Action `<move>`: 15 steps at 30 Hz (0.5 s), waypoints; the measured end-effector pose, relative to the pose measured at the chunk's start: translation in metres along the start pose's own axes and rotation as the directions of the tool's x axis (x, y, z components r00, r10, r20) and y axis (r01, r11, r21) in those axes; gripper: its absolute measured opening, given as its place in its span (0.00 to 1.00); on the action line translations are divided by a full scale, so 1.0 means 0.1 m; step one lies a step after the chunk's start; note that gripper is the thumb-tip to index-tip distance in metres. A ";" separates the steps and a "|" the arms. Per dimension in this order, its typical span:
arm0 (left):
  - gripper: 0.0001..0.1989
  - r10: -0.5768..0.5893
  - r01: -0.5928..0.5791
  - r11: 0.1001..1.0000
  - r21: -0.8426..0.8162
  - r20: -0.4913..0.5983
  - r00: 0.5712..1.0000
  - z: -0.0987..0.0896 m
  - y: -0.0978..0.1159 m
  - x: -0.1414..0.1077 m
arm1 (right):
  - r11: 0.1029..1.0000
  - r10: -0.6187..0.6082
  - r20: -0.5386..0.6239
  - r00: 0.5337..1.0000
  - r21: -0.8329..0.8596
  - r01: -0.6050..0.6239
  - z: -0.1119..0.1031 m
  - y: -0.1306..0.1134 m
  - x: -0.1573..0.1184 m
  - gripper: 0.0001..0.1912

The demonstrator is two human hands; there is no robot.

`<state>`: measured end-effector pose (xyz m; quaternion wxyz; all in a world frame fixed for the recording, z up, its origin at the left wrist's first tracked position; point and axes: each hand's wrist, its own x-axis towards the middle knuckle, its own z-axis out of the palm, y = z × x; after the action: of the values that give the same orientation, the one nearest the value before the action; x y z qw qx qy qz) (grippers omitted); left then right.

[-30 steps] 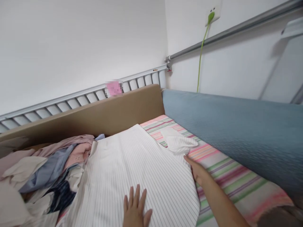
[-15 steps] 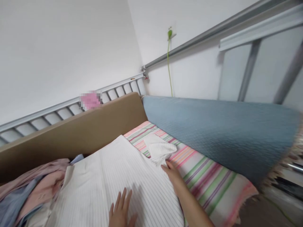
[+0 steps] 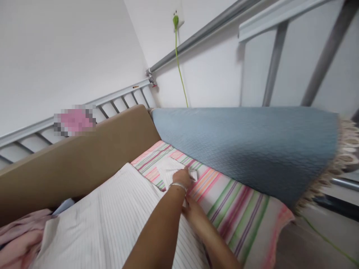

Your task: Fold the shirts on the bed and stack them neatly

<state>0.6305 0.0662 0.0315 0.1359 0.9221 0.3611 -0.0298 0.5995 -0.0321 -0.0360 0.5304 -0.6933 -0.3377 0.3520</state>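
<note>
A white finely striped garment [image 3: 112,213] lies spread over a colourful striped cloth [image 3: 224,190]. Its narrow part, perhaps a sleeve [image 3: 166,167], lies folded at the far right. On that part rests my left hand [image 3: 182,177], a band round its wrist, with the fingers bent over the fabric and partly hidden. Just below and nearer, my right hand [image 3: 190,207] is at the garment's right edge, partly covered by the left wrist. Its fingertips are hidden behind the left wrist.
A brown padded board [image 3: 112,142] borders the far left side, with a white rail behind. A blue quilted cover with a fringe [image 3: 238,142] stands along the right. Pink clothes [image 3: 25,239] lie at the lower left. A green cord [image 3: 181,71] hangs from a wall socket.
My left hand has moved up and right from the middle of the garment to its folded part, crossing over my right hand. The view has shifted to the right.
</note>
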 end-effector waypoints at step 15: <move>0.18 -0.355 0.034 0.582 -0.813 -0.216 0.910 -0.87 -1.81 -0.92 | 0.928 0.126 0.160 0.979 -0.367 -0.060 0.10 -0.11 -0.28 0.13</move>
<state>0.4375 0.1565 0.0876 0.4586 0.7077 0.4553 0.2857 0.5751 -0.0487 -0.0232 0.3440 -0.7593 -0.4099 0.3704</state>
